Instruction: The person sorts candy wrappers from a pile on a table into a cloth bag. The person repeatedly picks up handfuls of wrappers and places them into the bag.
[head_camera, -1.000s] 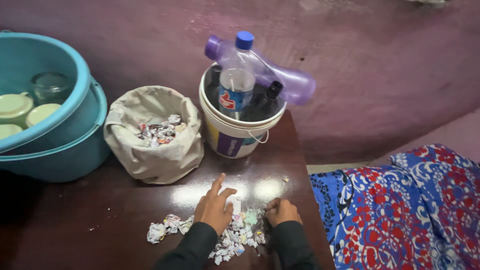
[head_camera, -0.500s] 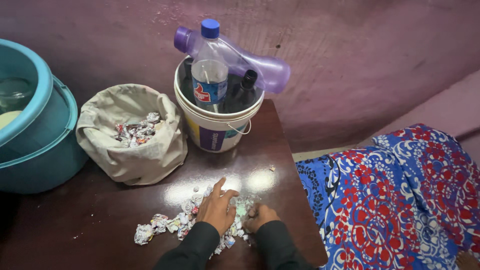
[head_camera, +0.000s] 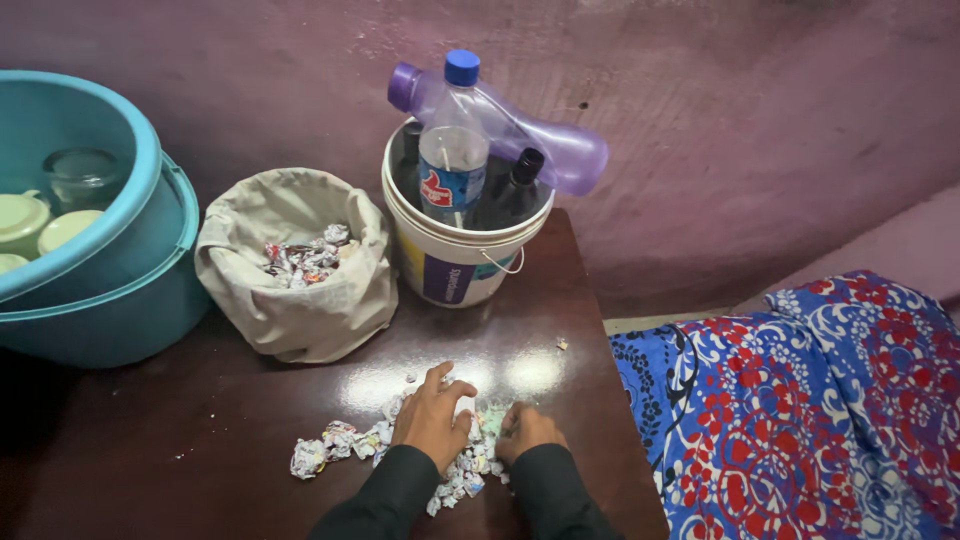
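Wrappers (head_camera: 400, 455), crumpled and many-coloured, lie in a loose heap on the dark glossy worktop (head_camera: 200, 440) near its front edge. The left hand (head_camera: 432, 420) rests palm-down on the heap, fingers spread flat, grip released, pressing on the wrappers rather than enclosing any. The right hand (head_camera: 527, 433) sits at the heap's 3 o'clock edge, knuckles up and fingers curled under in a clenched grip; whether it encloses a wrapper cannot be told. Both arms wear dark sleeves.

At 11 o'clock from the hands stands a beige cloth sack (head_camera: 300, 290) with its mouth rolled open, holding more crumpled wrappers. At 12 o'clock, just beside the sack, stands a white plastic bucket (head_camera: 455, 275) with a wire handle. It holds a clear bottle with a blue cap (head_camera: 452, 150), a dark bottle (head_camera: 515, 190) and a purple bottle (head_camera: 540, 140) lying tilted across the rim. At 10 o'clock, 2 nested teal tubs (head_camera: 110, 280) carry a glass jar (head_camera: 80, 175) and pale green lids (head_camera: 30, 220). At 3 o'clock, off the worktop, lies blue and red patterned fabric (head_camera: 800, 400). A purple wall (head_camera: 750, 100) stands behind.
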